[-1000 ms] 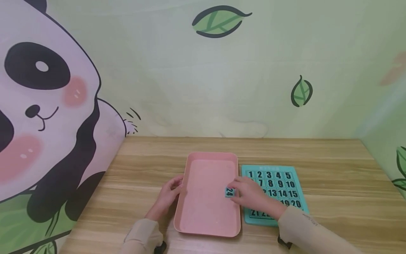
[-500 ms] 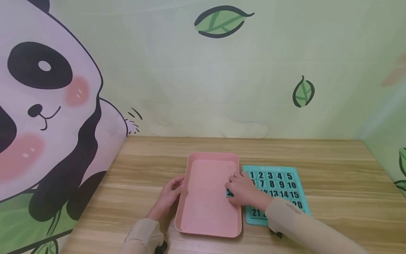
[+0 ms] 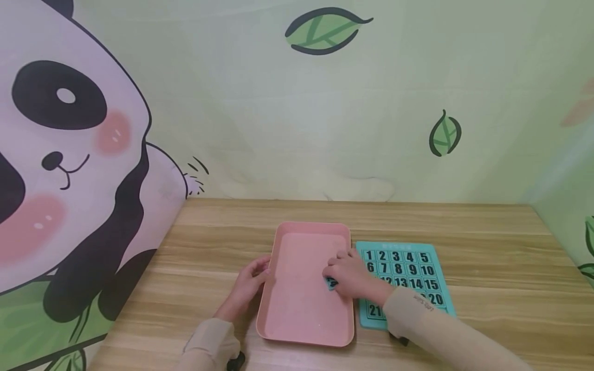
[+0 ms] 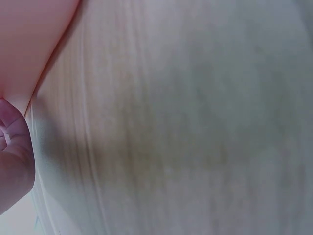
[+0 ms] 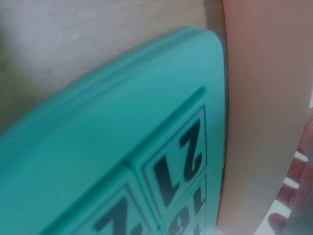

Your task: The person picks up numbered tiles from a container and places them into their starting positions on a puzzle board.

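Note:
A pink tray (image 3: pixel 306 330) lies lengthwise on the table. My left hand (image 3: pixel 248 283) rests against its left outer side, fingertips and thumb touching the edge. Only part of that left hand (image 4: pixel 14 156) shows in the left wrist view. My right hand (image 3: pixel 350 275) reaches over the tray's right rim and pinches a small teal number tile (image 3: pixel 330 283) above the tray floor; the fingers cover most of it. Right of the tray is a teal number board (image 3: pixel 413 250) with tiles in rows, partly hidden by the right forearm. A 21 tile (image 5: pixel 178 159) shows close up in the right wrist view.
The wood-grain table (image 3: pixel 501 268) meets a pale green backdrop (image 3: pixel 241 103) with a printed panda and leaves. The board stands close beside the tray's right wall. A black wrist strap part (image 3: pixel 235 360) shows under the left sleeve.
My right hand has turned and shifted slightly left over the tray with the tile, whose 24 was readable earlier and is now mostly covered. The left hand keeps its place.

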### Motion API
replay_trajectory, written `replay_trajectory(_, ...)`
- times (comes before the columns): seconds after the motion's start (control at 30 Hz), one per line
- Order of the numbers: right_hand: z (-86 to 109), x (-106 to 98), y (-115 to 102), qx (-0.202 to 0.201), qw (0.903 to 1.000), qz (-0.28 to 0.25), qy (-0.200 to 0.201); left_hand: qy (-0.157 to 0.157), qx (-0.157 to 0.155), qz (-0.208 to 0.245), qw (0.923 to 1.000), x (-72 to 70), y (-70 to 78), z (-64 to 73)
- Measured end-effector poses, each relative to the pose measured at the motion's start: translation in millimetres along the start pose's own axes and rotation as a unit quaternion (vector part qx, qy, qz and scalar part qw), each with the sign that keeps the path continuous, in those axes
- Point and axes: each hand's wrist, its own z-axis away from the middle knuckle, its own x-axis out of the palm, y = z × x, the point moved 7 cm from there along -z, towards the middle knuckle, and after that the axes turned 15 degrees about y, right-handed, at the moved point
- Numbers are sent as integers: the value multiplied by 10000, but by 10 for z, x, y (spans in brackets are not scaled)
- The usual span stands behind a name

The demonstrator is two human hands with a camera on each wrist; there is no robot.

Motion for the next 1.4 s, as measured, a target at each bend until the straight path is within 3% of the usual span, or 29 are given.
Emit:
replay_trajectory(0.2,21,-52,-115,-455,9973,-447,369,-10,-24,-8,10000,5,-7,-1)
replay_trajectory(0.33,28,-84,-71,-13,9978,-451,492,1,-38,-4,10000,1,-5,1)
replay_trajectory(0.5,58,-64,-12,436,9984,-29,348,-35,-46,21,10000,3,-1,3)
replay_trajectory(0.67,81,-6,-21,404,9982,195,397,-31,-36,-14,10000,4,4,4)
replay_trajectory(0.97,73,37,-101,124,9988,-191,444,-2,-1,-1,10000,3,-6,0)
replay_trajectory(1.4,73,76,-42,600,9954,-597,457,23,4,-60,10000,-2,11,8)
